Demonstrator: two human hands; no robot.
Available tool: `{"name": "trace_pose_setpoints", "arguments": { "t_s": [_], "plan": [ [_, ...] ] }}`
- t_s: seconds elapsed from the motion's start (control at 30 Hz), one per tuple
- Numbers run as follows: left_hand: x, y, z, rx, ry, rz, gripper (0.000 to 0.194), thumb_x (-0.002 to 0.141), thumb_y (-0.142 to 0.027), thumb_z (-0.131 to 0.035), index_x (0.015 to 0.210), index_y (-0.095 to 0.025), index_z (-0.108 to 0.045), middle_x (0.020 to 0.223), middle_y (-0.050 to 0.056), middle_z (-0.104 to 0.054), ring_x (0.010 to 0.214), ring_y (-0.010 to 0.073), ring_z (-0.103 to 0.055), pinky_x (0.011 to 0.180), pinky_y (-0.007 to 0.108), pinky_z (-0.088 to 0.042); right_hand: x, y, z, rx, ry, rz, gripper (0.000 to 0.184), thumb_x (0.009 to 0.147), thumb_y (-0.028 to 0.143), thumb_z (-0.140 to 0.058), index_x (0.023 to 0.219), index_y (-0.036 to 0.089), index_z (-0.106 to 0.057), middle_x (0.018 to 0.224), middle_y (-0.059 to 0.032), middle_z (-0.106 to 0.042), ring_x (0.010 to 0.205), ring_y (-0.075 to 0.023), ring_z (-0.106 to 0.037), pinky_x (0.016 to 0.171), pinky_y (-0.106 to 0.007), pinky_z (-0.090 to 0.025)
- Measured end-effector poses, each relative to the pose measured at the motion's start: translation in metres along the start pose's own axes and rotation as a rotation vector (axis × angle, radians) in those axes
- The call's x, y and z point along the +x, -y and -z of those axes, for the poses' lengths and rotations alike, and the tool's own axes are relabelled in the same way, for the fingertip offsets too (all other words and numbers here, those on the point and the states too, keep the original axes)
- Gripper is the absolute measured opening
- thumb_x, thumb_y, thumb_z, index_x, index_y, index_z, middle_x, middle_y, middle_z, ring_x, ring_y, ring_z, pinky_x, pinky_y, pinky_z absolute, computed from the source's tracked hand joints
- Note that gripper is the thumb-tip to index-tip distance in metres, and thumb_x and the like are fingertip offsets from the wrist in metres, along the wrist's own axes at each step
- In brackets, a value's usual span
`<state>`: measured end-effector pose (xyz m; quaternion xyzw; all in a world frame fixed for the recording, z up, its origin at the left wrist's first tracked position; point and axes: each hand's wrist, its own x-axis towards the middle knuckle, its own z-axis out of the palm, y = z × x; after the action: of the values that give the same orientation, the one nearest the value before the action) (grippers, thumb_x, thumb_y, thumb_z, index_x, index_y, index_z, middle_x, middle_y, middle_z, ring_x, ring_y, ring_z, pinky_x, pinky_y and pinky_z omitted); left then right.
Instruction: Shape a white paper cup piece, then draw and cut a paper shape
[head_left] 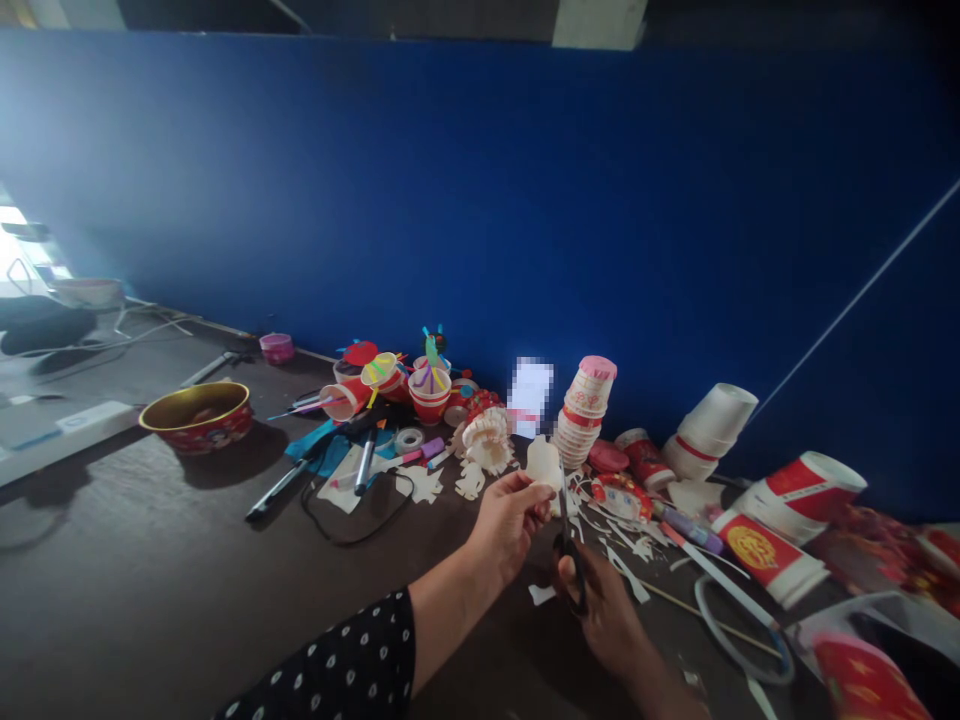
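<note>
Between thumb and fingers, my left hand (pixel 511 520) pinches a small cream piece of paper (pixel 543 462) with a rounded top. My right hand (pixel 600 590) is wrapped round the black handles of a pair of scissors (pixel 568 545), whose blades point up along the paper's right edge. Whether the blades touch the paper I cannot tell. On the table just below the hands lies a small white paper scrap (pixel 541 595). More thin cut strips (pixel 626 540) are scattered to the right of the scissors.
Stacked paper cups (pixel 581 420) stand behind my hands, with further cups (pixel 772 550) lying at right. Decorated cups (pixel 430 395), a marker (pixel 365 462) and tape (pixel 409 441) sit left of centre. A red-gold bowl (pixel 196 432) stands farther left. A blue partition (pixel 480 200) closes off the back.
</note>
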<state>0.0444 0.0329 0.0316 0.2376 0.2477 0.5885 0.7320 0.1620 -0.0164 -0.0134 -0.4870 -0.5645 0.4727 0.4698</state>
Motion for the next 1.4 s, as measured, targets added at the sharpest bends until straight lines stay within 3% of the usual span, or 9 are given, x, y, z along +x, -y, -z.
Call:
{"name": "trace_pose_setpoints", "arguments": {
  "t_s": [0.3, 0.63, 0.9, 1.2, 1.4],
  "plan": [
    [0.002, -0.002, 0.001, 0.060, 0.002, -0.018, 0.028, 0.045, -0.018, -0.074, 0.053, -0.014, -0.048, 0.045, -0.004, -0.048, 0.041, 0.0045, -0.040, 0.045, 0.019, -0.028, 0.001, -0.001, 0.003, -0.145, 0.107, 0.112, 0.042, 0.077, 0.060, -0.042, 0.067, 0.019, -0.042, 0.058, 0.0045, -0.033, 0.053, -0.0094, -0.028, 0.046, -0.022, -0.028],
    [0.002, 0.005, 0.007, 0.203, 0.016, 0.058, 0.025, 0.052, -0.028, -0.073, 0.053, -0.011, -0.055, 0.048, -0.001, -0.050, 0.041, 0.0049, -0.041, 0.043, 0.019, -0.027, 0.002, 0.004, 0.003, -0.137, 0.095, 0.072, 0.045, 0.072, 0.064, -0.044, 0.064, 0.020, -0.040, 0.056, 0.0047, -0.035, 0.053, -0.0102, -0.031, 0.048, -0.023, -0.029],
    [0.003, 0.004, 0.007, 0.154, 0.003, -0.032, 0.027, 0.050, -0.027, -0.074, 0.052, -0.013, -0.051, 0.048, -0.001, -0.052, 0.042, 0.0048, -0.042, 0.044, 0.018, -0.028, 0.001, 0.003, 0.002, -0.091, 0.123, 0.051, 0.046, 0.071, 0.065, -0.044, 0.064, 0.020, -0.038, 0.058, 0.0052, -0.031, 0.053, -0.0094, -0.028, 0.047, -0.022, -0.026],
    [0.004, 0.004, 0.006, 0.103, -0.022, -0.056, 0.028, 0.047, -0.021, -0.075, 0.055, -0.014, -0.049, 0.051, -0.001, -0.055, 0.043, 0.0044, -0.042, 0.045, 0.018, -0.028, 0.002, -0.015, 0.007, -0.005, 0.138, 0.018, 0.041, 0.075, 0.060, -0.046, 0.067, 0.019, -0.042, 0.060, 0.0045, -0.034, 0.054, -0.0092, -0.030, 0.048, -0.021, -0.028],
    [0.004, 0.005, 0.006, 0.117, -0.019, -0.065, 0.027, 0.047, -0.020, -0.075, 0.058, -0.013, -0.052, 0.051, -0.001, -0.056, 0.042, 0.0042, -0.041, 0.044, 0.017, -0.027, 0.001, -0.014, 0.007, 0.017, 0.148, 0.023, 0.040, 0.076, 0.057, -0.047, 0.067, 0.018, -0.043, 0.060, 0.0042, -0.035, 0.054, -0.0091, -0.030, 0.048, -0.022, -0.027]
  ]
}}
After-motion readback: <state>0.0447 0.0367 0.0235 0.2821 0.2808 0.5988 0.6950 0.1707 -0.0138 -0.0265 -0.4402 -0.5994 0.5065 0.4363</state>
